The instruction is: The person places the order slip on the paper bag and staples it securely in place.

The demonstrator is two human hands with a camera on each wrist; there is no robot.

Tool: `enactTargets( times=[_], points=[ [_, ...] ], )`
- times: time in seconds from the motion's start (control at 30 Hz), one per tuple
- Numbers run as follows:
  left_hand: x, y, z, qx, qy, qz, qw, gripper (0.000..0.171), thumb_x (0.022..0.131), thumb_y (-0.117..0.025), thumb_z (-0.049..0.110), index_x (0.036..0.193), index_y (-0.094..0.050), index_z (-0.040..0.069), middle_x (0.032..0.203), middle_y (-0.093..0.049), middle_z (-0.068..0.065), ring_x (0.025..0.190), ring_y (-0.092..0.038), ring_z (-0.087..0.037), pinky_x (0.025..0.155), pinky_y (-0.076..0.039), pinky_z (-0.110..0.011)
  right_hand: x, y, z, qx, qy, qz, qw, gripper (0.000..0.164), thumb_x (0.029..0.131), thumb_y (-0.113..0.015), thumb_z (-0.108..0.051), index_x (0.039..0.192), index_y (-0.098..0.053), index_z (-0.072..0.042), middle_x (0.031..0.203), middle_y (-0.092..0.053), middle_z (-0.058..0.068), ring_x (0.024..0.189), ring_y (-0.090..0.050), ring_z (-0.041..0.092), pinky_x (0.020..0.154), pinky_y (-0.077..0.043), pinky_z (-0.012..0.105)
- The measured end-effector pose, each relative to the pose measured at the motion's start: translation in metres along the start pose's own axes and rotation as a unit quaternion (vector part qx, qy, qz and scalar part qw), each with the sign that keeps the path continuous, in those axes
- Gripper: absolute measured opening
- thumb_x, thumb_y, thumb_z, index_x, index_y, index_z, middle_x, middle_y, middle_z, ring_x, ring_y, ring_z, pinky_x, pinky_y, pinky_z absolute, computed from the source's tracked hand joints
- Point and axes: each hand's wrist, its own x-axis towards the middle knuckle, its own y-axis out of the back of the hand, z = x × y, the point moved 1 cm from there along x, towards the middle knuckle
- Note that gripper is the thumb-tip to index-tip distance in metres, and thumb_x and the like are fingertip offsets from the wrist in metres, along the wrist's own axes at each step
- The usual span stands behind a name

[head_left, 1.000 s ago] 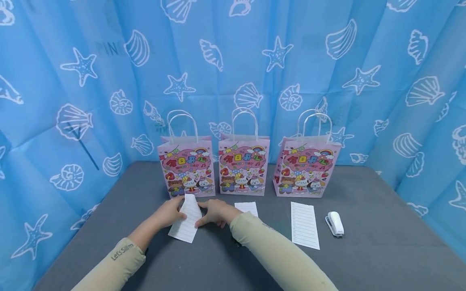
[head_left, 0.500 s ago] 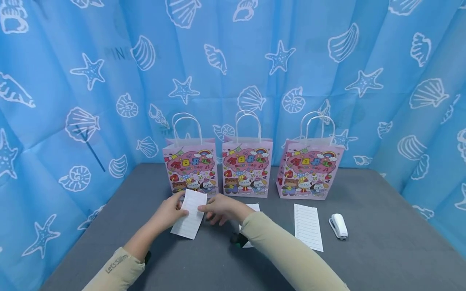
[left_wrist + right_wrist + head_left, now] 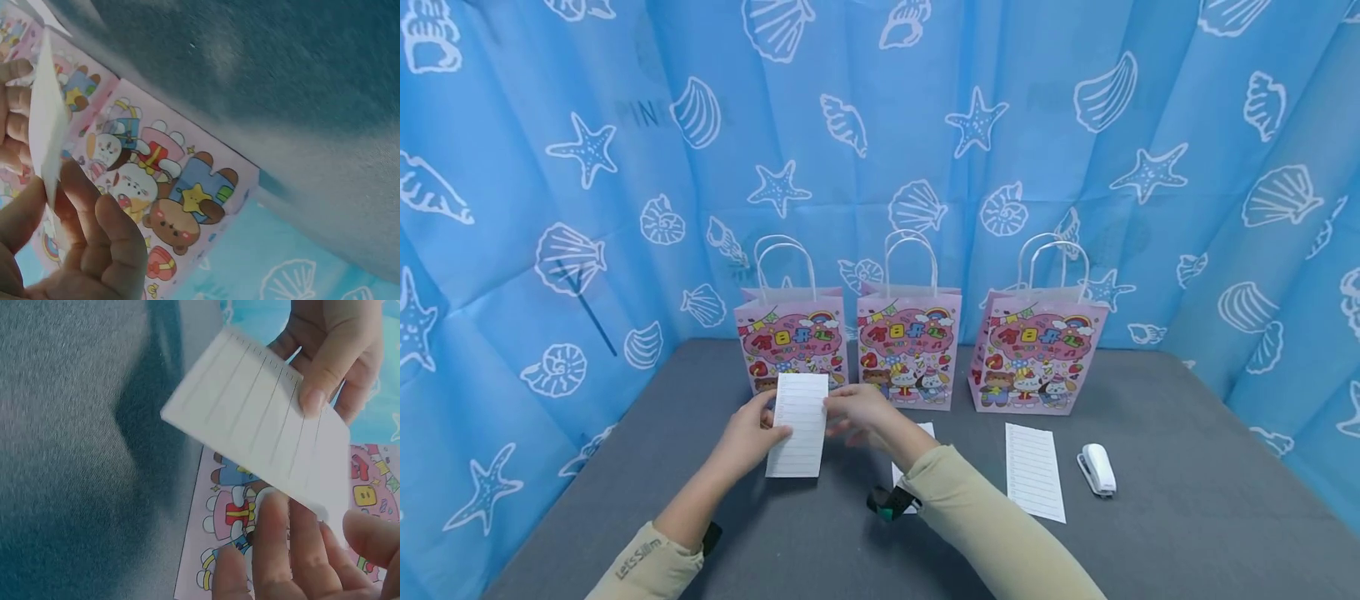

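Observation:
Both hands hold a white lined paper slip (image 3: 799, 425) upright above the table, in front of the left gift bag (image 3: 793, 329). My left hand (image 3: 748, 437) pinches its left edge, thumb on the lined face and fingers behind. At the opposite edge, my right hand (image 3: 865, 412) pinches the slip near its upper corner between thumb and index finger; its other fingers are spread behind. The right wrist view shows the ruled face of the slip (image 3: 256, 406) with the left thumb on it. From the left wrist view the slip (image 3: 47, 119) appears nearly edge-on.
Two more cartoon-printed gift bags stand in the row, one in the middle (image 3: 910, 342) and one at right (image 3: 1037, 346). A second lined slip (image 3: 927, 429) lies partly under the right forearm. Farther right are a third slip (image 3: 1035, 472) and a white stapler (image 3: 1097, 469).
The slip has been raised from near the table and turned from slanted to nearly upright. My right hand has shifted up along its edge. The head view has tilted slightly.

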Motion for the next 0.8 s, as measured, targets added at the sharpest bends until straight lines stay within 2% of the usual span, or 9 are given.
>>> enactTargets(
  times=[0.1, 0.2, 0.33, 0.43, 0.6, 0.7, 0.8],
  points=[
    [-0.0018, -0.0006, 0.0030, -0.013, 0.000, 0.015, 0.9998, 0.059, 0.089, -0.066, -0.002, 0.140, -0.038, -0.010, 0.081, -0.062, -0.012, 0.073, -0.060, -0.021, 0.063, -0.048, -0.034, -0.0012, -0.0001, -0.0005, 0.019, 0.007, 0.020, 1.000, 0.021, 0.098, -0.060, -0.018, 0.114, -0.066, -0.006, 0.099, -0.071, 0.007, 0.077, -0.068, 0.020, 0.062, -0.046, 0.033],
    [-0.0036, -0.0013, 0.0055, -0.019, -0.006, 0.024, 0.9995, 0.058, 0.090, -0.065, -0.002, 0.140, -0.038, -0.011, 0.083, -0.062, -0.013, 0.076, -0.062, -0.023, 0.065, -0.050, -0.036, -0.0022, -0.0010, -0.0010, 0.023, 0.022, 0.036, 0.999, 0.019, 0.097, -0.062, -0.019, 0.112, -0.068, -0.007, 0.097, -0.071, 0.005, 0.078, -0.068, 0.020, 0.059, -0.042, 0.030],
    [-0.0052, -0.0021, 0.0075, -0.031, -0.015, 0.025, 0.9991, 0.055, 0.090, -0.064, -0.003, 0.139, -0.040, -0.010, 0.088, -0.065, -0.016, 0.082, -0.065, -0.027, 0.067, -0.052, -0.039, -0.0025, -0.0021, -0.0011, 0.017, 0.042, 0.057, 0.997, 0.017, 0.096, -0.064, -0.019, 0.108, -0.070, -0.008, 0.092, -0.070, 0.003, 0.078, -0.068, 0.019, 0.064, -0.043, 0.034],
    [-0.0061, -0.0026, 0.0090, -0.039, -0.016, 0.024, 0.9988, 0.053, 0.091, -0.064, -0.001, 0.139, -0.041, -0.009, 0.092, -0.066, -0.016, 0.083, -0.065, -0.026, 0.065, -0.051, -0.037, -0.0022, -0.0017, -0.0014, 0.014, 0.061, 0.070, 0.996, 0.016, 0.095, -0.064, -0.018, 0.106, -0.071, -0.008, 0.091, -0.070, 0.002, 0.077, -0.067, 0.018, 0.068, -0.044, 0.037],
    [-0.0060, -0.0045, 0.0077, -0.044, -0.010, 0.027, 0.9986, 0.051, 0.094, -0.061, 0.004, 0.139, -0.041, -0.009, 0.089, -0.063, -0.012, 0.076, -0.057, -0.020, 0.062, -0.044, -0.031, -0.0033, -0.0014, -0.0017, 0.027, 0.107, 0.080, 0.991, 0.017, 0.095, -0.063, -0.011, 0.106, -0.070, 0.000, 0.092, -0.068, 0.007, 0.074, -0.065, 0.016, 0.068, -0.046, 0.035],
    [-0.0055, -0.0049, 0.0071, -0.042, -0.012, 0.043, 0.9981, 0.048, 0.096, -0.059, 0.007, 0.138, -0.043, -0.009, 0.085, -0.056, -0.012, 0.073, -0.050, -0.021, 0.060, -0.040, -0.031, -0.0040, -0.0022, -0.0023, 0.038, 0.137, 0.086, 0.986, 0.017, 0.095, -0.063, -0.006, 0.105, -0.069, 0.006, 0.093, -0.067, 0.011, 0.074, -0.063, 0.016, 0.071, -0.053, 0.036],
    [-0.0052, -0.0042, 0.0086, -0.044, -0.018, 0.067, 0.9966, 0.043, 0.097, -0.057, 0.009, 0.135, -0.047, -0.009, 0.087, -0.056, -0.012, 0.076, -0.051, -0.022, 0.061, -0.041, -0.030, -0.0038, -0.0030, -0.0032, 0.036, 0.153, 0.092, 0.983, 0.016, 0.094, -0.063, -0.003, 0.104, -0.069, 0.008, 0.094, -0.067, 0.012, 0.074, -0.061, 0.015, 0.074, -0.056, 0.036]
  ],
)
